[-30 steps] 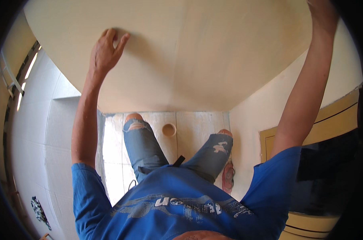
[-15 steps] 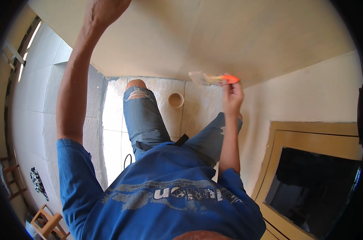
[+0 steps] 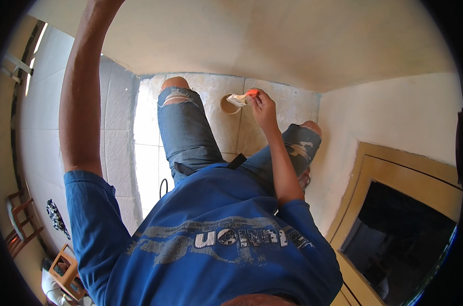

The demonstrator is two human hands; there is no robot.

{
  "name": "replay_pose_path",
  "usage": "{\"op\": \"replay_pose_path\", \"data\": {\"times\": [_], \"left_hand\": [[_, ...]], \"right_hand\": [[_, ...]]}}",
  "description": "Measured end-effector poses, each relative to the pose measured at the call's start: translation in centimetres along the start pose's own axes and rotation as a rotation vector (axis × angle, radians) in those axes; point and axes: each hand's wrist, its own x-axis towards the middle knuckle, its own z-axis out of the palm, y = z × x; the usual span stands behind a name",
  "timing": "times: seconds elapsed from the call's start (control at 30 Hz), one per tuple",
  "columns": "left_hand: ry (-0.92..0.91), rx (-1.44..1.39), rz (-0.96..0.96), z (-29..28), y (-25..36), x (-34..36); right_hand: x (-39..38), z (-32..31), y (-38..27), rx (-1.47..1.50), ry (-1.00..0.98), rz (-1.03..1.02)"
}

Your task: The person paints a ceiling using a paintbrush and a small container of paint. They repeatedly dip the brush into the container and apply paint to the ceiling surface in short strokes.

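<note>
My right hand [image 3: 262, 105] is closed on a paintbrush [image 3: 238, 100] with an orange handle and pale, paint-coated bristles. The bristles point left over a small round tub [image 3: 225, 107] on the floor between my feet. From above, I cannot tell whether they touch what is in it. My left arm [image 3: 83, 86] stretches up and forward along the wall [image 3: 292, 41]. Only the base of my left hand [image 3: 105, 4] shows at the upper edge, its fingers out of the picture.
A yellowish-brown frame [image 3: 361, 168] around a dark panel stands at the right. My knees in torn jeans [image 3: 183, 127] flank the tub on the tiled floor [image 3: 252, 127]. Wooden chairs [image 3: 63, 273] and a black-and-white cloth [image 3: 57, 218] are at the far left.
My right hand has brought the paintbrush left and down from near the wall to the tub. My left hand has shifted up and left, mostly out of view.
</note>
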Motion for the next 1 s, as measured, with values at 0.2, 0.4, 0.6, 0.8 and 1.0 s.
{"op": "replay_pose_path", "data": {"times": [0.2, 0.4, 0.6, 0.8, 1.0], "left_hand": [[0.033, -0.012, 0.071, 0.3, -0.9, 0.1], [0.008, -0.036, 0.08, 0.4, -1.1, 0.2], [0.016, -0.014, 0.084, 0.7, -1.1, 0.3], [0.012, 0.001, 0.093, 0.6, -1.4, 0.5], [0.018, -0.018, 0.123, 0.7, -1.5, 0.3]], "right_hand": [[0.2, 1.5, 2.2, -0.064, -0.046, -0.01], [0.0, 2.4, 3.0, -0.161, -0.129, -0.031], [0.6, 2.8, 4.2, -0.197, -0.143, -0.032], [0.4, 2.9, 4.7, -0.202, -0.139, -0.016], [0.8, 3.0, 4.5, -0.192, -0.131, -0.041]]}}
